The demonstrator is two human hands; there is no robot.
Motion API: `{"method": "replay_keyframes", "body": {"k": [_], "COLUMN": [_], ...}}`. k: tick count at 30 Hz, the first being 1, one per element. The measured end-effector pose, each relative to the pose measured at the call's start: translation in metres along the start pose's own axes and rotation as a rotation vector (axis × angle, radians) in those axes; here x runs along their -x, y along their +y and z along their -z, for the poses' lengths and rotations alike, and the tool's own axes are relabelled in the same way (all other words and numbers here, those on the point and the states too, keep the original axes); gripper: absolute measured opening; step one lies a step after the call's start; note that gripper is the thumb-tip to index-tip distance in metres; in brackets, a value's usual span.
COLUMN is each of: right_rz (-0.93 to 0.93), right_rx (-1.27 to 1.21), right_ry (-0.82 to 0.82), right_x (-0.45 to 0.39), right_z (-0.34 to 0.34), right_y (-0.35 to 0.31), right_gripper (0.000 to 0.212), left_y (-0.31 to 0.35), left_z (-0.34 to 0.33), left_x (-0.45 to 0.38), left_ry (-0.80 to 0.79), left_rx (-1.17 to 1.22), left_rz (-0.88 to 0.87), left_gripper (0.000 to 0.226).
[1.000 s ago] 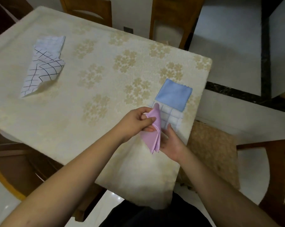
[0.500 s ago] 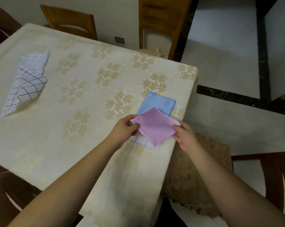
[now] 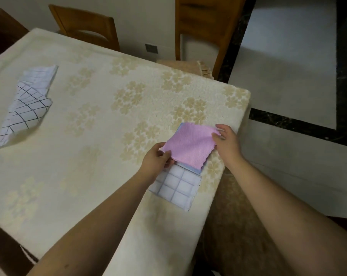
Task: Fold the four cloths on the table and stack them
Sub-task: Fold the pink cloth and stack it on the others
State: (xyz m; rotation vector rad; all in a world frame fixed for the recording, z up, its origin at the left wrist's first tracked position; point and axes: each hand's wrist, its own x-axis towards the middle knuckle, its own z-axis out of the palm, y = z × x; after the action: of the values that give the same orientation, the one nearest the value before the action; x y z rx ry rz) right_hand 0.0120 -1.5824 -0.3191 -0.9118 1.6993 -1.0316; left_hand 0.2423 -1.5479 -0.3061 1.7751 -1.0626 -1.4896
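Two hands are on the folded pink cloth [image 3: 190, 147] right now: the left hand [image 3: 155, 161] pinches its near-left corner, the right hand [image 3: 225, 141] nips the far-right one, holding it over the blue cloth [image 3: 197, 170] and pale checked cloth [image 3: 176, 189] near the table [image 3: 101, 136] edge. It looks light, thin and floppy, so corners are probably the best grip or the fold slips open. The grid cloth [image 3: 25, 104] lies unfolded, well apart on the left.
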Motion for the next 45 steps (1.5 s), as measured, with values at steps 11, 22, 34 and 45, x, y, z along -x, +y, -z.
{"method": "replay_keyframes", "body": {"k": [11,22,34,45], "right_rz": [-0.053,0.459,0.529,0.492], "right_rx": [0.093,0.76,1.189,1.204], "right_ry": [-0.006,-0.135,-0.329,-0.366], "right_x": [-0.015,0.044,0.068,0.074], "right_z": [-0.01,-0.017,-0.034,-0.043], "right_y": [0.014,0.047,0.056,0.049], "right_gripper": [0.045,0.044,0.072,0.068], "left_y": [-0.006,0.019,0.005,-0.037], "left_z": [-0.014,-0.016,-0.029,-0.013], "left_x": [-0.025,-0.059,-0.076,-0.038], "left_ry": [0.06,0.092,0.106,-0.196], "left_rx": [-0.179,-0.645,-0.871,-1.346], "left_rz": [0.134,-0.124,-0.413,-0.609], "left_gripper": [0.015,0.031,0.026,0.064]}}
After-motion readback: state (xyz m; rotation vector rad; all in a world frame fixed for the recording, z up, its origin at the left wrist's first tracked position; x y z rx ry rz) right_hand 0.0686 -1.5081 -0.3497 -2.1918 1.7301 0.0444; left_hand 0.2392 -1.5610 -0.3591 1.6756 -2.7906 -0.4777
